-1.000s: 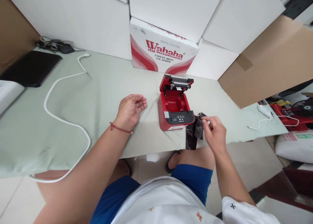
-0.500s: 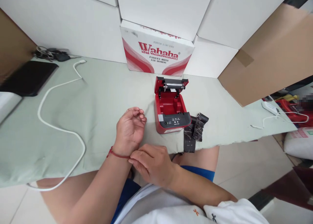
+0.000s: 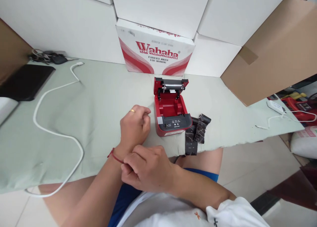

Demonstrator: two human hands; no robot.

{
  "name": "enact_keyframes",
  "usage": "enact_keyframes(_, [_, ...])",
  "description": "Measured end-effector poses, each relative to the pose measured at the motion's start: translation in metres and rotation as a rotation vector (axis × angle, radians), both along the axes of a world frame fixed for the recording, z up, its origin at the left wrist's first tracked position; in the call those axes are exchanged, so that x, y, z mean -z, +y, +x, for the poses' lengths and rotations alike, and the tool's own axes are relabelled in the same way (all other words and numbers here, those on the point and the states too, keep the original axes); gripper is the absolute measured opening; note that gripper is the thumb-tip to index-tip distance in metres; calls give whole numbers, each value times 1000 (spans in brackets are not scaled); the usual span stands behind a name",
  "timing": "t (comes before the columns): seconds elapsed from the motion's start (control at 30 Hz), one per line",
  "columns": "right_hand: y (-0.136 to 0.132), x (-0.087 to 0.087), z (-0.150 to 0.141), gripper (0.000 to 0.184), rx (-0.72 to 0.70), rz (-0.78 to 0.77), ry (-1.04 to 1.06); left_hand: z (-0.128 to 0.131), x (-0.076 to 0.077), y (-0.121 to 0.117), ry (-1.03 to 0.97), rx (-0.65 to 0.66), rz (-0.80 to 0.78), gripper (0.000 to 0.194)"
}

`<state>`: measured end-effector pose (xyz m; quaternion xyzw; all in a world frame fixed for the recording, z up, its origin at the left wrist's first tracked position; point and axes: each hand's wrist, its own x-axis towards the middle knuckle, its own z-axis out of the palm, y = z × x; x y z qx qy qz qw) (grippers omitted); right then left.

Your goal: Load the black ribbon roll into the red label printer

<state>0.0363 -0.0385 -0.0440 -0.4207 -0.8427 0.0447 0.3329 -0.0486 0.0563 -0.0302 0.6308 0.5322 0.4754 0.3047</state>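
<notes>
A red string bracelet point(image 3: 116, 157) circles my left wrist. My right hand point(image 3: 151, 169) pinches it between thumb and fingers at the inner side of the wrist. My left hand point(image 3: 135, 126) hovers over the table's front part, back upward, its fingers curled closed with nothing seen in them; a gold ring is on one finger. Just right of it stands a small red and black printer point(image 3: 173, 121), lid raised, its red inner bay bare. Against the printer's right side lies a black crinkled strip with a rolled end point(image 3: 202, 128), hanging partly over the table edge.
A Wahaha carton point(image 3: 158, 55) leans at the back before white boxes point(image 3: 61, 22). On the left are a white cable point(image 3: 59, 133), a black tablet-like slab point(image 3: 27, 81) and keys point(image 3: 53, 57). A brown cardboard box point(image 3: 269, 52) stands at right, near a white adapter with cord point(image 3: 276, 107).
My left hand has turned from palm up to back up, and its fingers have curled in. My right hand still holds the bracelet and has shifted slightly left. The printer has not moved.
</notes>
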Motion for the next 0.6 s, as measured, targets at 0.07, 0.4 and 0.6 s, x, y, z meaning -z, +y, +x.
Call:
enact_keyframes(0.07, [1, -6, -2, 25, 11, 15, 20, -4, -1, 3, 162, 51, 55, 16])
enact_keyframes(0.4, [-14, -41, 146, 18, 674, 145, 227, -12, 2, 62, -624, -69, -296, 9])
enact_keyframes(0.6, [51, -8, 198, 24, 608, -341, -235, 11, 31, 73, -776, 82, -367, 17])
